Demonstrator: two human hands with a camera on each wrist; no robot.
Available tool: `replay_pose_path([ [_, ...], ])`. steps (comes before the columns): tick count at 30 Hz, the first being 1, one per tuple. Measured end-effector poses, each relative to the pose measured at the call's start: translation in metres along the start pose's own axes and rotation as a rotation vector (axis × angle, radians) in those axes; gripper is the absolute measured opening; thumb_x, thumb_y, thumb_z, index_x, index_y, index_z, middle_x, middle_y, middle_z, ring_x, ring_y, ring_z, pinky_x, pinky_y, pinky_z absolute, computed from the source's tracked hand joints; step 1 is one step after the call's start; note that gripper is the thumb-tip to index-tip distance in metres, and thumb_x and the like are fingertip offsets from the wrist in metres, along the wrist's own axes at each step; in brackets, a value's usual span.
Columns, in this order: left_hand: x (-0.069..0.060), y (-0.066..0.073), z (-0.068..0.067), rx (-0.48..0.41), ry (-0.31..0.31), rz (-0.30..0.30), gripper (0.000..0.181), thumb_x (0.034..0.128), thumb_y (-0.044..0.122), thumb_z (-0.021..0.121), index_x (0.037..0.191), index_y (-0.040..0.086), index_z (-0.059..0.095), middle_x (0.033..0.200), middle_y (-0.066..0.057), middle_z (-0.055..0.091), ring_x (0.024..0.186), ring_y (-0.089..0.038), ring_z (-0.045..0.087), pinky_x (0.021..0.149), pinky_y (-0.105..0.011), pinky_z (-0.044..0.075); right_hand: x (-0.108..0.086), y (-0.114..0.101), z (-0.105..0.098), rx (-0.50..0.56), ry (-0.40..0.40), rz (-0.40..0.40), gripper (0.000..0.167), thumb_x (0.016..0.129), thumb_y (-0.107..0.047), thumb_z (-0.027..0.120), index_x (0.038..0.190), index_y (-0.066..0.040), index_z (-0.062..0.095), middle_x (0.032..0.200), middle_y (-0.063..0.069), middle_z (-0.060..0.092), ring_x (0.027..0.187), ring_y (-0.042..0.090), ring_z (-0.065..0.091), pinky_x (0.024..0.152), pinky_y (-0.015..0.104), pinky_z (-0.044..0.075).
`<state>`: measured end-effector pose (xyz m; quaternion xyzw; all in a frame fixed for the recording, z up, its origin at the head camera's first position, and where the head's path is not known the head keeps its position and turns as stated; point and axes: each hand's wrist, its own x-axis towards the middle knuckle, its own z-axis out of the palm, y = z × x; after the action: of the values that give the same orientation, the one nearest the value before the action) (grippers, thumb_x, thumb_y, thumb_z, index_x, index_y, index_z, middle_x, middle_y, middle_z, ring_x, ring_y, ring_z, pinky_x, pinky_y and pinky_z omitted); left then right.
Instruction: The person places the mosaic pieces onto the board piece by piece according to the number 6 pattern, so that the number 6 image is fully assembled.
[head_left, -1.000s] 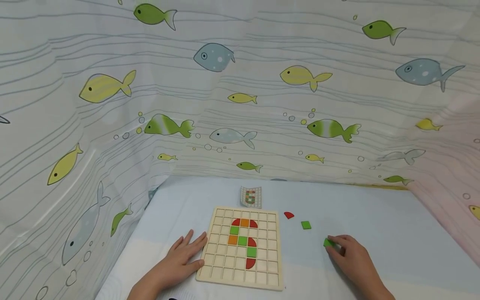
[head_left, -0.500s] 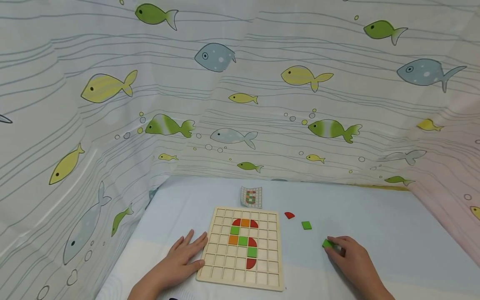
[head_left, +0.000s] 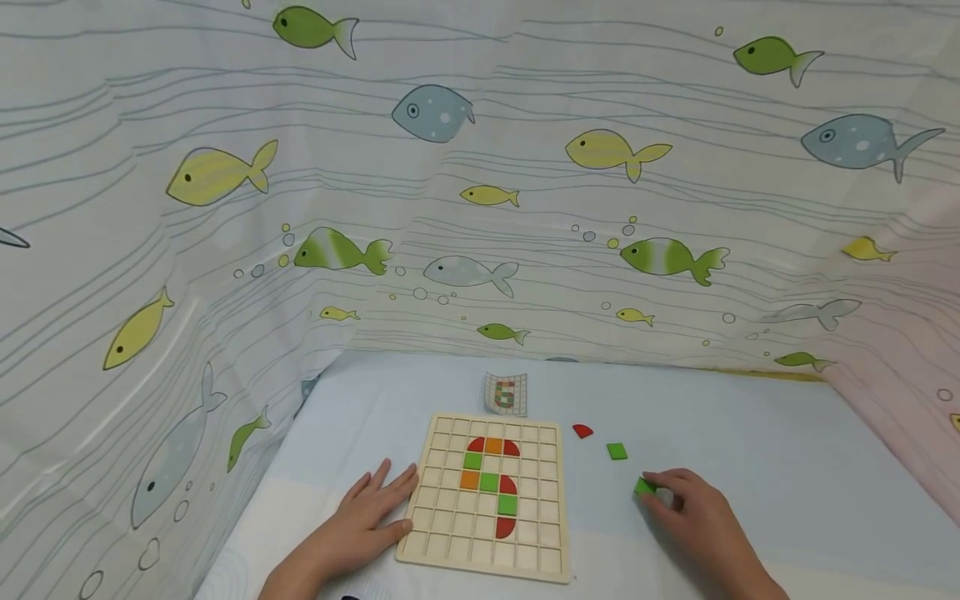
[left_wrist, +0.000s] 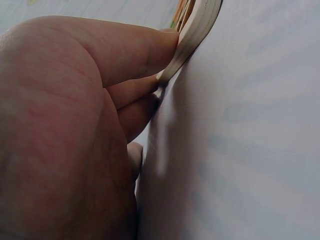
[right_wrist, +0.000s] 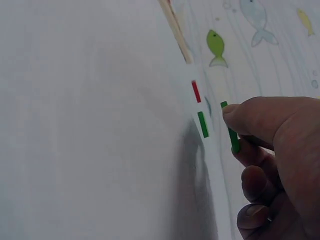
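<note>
A square wooden grid board (head_left: 442, 525) lies on the cloth in the head view. Red quarter-round, orange square and green square tiles sit in several of its cells. My left hand (head_left: 363, 521) lies along the board's left side, fingers extended; in the left wrist view the thumb (left_wrist: 162, 47) touches the board's edge (left_wrist: 200, 32). To the board's right, my right hand (head_left: 697, 512) pinches a green square tile (head_left: 642, 487) between thumb and fingers. The right wrist view shows this tile (right_wrist: 230, 127) held off the cloth. Its underside is partly covered by fingers.
On the cloth right of the board lie a loose green square tile (head_left: 617, 451) and a red quarter-round tile (head_left: 582, 431). Behind the board is a small pattern card (head_left: 506, 394). Fish-printed curtains (head_left: 562, 208) enclose the back and sides.
My right hand has moved slightly left, toward the board, with the green tile in its pinch. The left hand stays at the board's edge.
</note>
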<state>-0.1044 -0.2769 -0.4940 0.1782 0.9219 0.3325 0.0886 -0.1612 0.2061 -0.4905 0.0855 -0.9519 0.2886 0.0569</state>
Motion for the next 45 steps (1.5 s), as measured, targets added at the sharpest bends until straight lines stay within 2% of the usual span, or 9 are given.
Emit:
replay_pose_path([
  [9, -0.002, 0.001, 0.001, 0.004, 0.001, -0.007, 0.063, 0.1001, 0.04, 0.055, 0.152, 0.007, 0.04, 0.16, -0.003, 0.028, 0.149, -0.039, 0.004, 0.113, -0.057, -0.001, 0.0, -0.028, 0.007, 0.037, -0.053, -0.069, 0.026, 0.079, -0.019, 0.084, 0.105, -0.023, 0.077, 0.098, -0.016, 0.062, 0.069, 0.004, 0.048, 0.059, 0.021, 0.044],
  [15, -0.003, 0.0, 0.0, 0.008, 0.005, -0.005, 0.063, 0.0999, 0.04, 0.056, 0.151, 0.007, 0.04, 0.16, -0.003, 0.028, 0.149, -0.039, 0.004, 0.113, -0.058, 0.0, -0.001, -0.039, 0.018, 0.084, -0.055, -0.204, 0.025, 0.079, -0.015, 0.084, 0.101, -0.022, 0.077, 0.098, -0.018, 0.062, 0.071, 0.003, 0.05, 0.061, 0.02, 0.046],
  [19, -0.003, 0.0, 0.0, 0.01, 0.007, -0.006, 0.063, 0.0997, 0.039, 0.056, 0.152, 0.008, 0.04, 0.16, -0.003, 0.028, 0.149, -0.039, 0.004, 0.113, -0.058, 0.0, -0.002, -0.05, 0.022, 0.116, -0.084, -0.276, 0.024, 0.08, -0.016, 0.083, 0.102, -0.022, 0.076, 0.098, -0.019, 0.062, 0.072, 0.004, 0.052, 0.062, 0.02, 0.047],
  [29, -0.003, 0.001, 0.0, 0.012, 0.006, -0.008, 0.064, 0.0994, 0.04, 0.057, 0.151, 0.007, 0.04, 0.16, -0.003, 0.027, 0.149, -0.039, 0.004, 0.114, -0.057, -0.001, 0.0, -0.077, 0.035, 0.101, -0.197, -0.288, 0.026, 0.082, -0.023, 0.082, 0.107, -0.02, 0.077, 0.099, -0.019, 0.06, 0.075, 0.003, 0.052, 0.063, 0.019, 0.048],
  [39, 0.0, 0.001, -0.001, 0.014, -0.006, -0.017, 0.064, 0.0993, 0.041, 0.057, 0.151, 0.007, 0.04, 0.16, -0.003, 0.027, 0.149, -0.038, 0.004, 0.114, -0.057, 0.0, 0.003, -0.093, 0.046, 0.169, -0.274, -0.332, 0.021, 0.086, -0.023, 0.078, 0.107, -0.022, 0.077, 0.102, -0.017, 0.06, 0.08, 0.004, 0.054, 0.067, 0.021, 0.05],
  [45, -0.001, 0.003, -0.001, 0.014, -0.001, -0.015, 0.063, 0.0994, 0.039, 0.057, 0.151, 0.007, 0.041, 0.16, -0.004, 0.028, 0.149, -0.038, 0.004, 0.114, -0.057, 0.0, 0.004, -0.106, 0.051, 0.185, -0.292, -0.355, 0.02, 0.087, -0.025, 0.078, 0.106, -0.022, 0.077, 0.102, -0.016, 0.061, 0.081, 0.004, 0.055, 0.069, 0.022, 0.05],
])
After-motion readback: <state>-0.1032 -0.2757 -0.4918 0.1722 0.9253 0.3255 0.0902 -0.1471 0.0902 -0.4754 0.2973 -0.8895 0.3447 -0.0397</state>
